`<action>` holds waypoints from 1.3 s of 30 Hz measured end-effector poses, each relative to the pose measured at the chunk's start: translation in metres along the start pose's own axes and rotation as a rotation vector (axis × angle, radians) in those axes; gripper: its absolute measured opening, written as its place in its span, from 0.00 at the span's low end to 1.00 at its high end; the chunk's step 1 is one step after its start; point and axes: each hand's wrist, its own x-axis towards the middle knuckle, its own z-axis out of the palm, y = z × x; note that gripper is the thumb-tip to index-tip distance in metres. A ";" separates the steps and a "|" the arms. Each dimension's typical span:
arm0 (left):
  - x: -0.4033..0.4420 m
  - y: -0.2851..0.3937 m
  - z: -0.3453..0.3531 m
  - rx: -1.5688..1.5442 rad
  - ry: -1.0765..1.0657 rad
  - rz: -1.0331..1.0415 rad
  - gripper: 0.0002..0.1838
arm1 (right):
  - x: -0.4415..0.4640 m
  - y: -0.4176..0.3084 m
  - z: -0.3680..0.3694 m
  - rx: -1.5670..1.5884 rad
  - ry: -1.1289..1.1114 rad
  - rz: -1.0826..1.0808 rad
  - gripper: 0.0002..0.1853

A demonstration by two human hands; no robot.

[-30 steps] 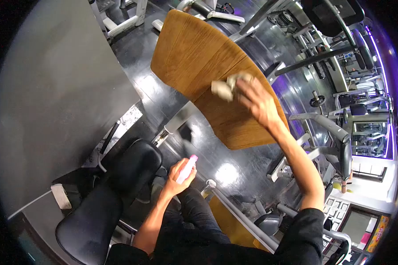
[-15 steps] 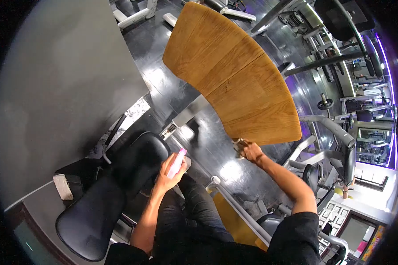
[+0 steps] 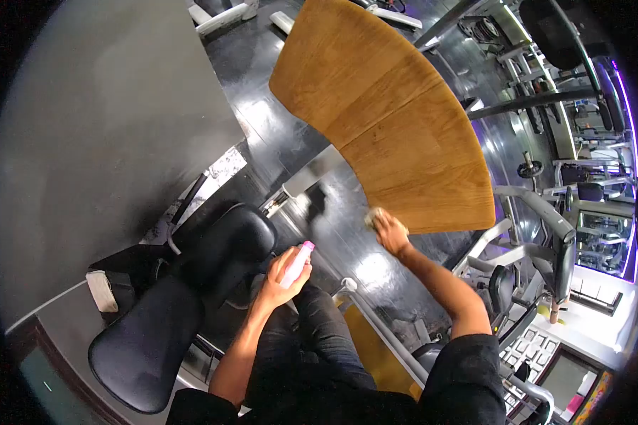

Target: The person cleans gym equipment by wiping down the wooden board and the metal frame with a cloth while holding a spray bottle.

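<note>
two hands are working well apart here, each one gripping something. the left hand point(image 3: 283, 282) is wrapping its fingers round a small pink-topped bottle point(image 3: 297, 264), which is tilting upward above the person's legs. the right hand point(image 3: 392, 233) is pinching a bunched cloth point(image 3: 373, 217) by the near inner corner of the curved wooden table point(image 3: 411, 127). from where i'm standing, i can't tell if the cloth is actually touching the wood. the table is standing ahead of the person, with the black padded seat point(image 3: 227, 244) sitting off to the left.

imo a flatter cloth under spread fingers would be covering more of that rim than a wad does, with light, even pressure round the corner so it isn't snagging. i'd also be holding the bottle loosely and away from the tabletop, so it isn't getting squeezed by accident.
</note>
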 end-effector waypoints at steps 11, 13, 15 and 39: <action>0.003 -0.007 -0.002 -0.001 0.063 0.027 0.06 | 0.095 0.063 -0.127 0.143 0.141 -0.162 0.26; 0.005 -0.004 -0.001 -0.006 0.065 0.023 0.05 | 0.167 0.096 -0.173 -0.019 0.395 -0.197 0.27; 0.006 -0.004 -0.001 0.006 0.065 0.074 0.05 | 0.199 0.113 -0.254 -0.265 0.596 -0.137 0.31; 0.004 -0.033 -0.043 0.180 0.234 0.133 0.07 | 0.347 0.094 -0.250 -0.421 0.207 -0.088 0.30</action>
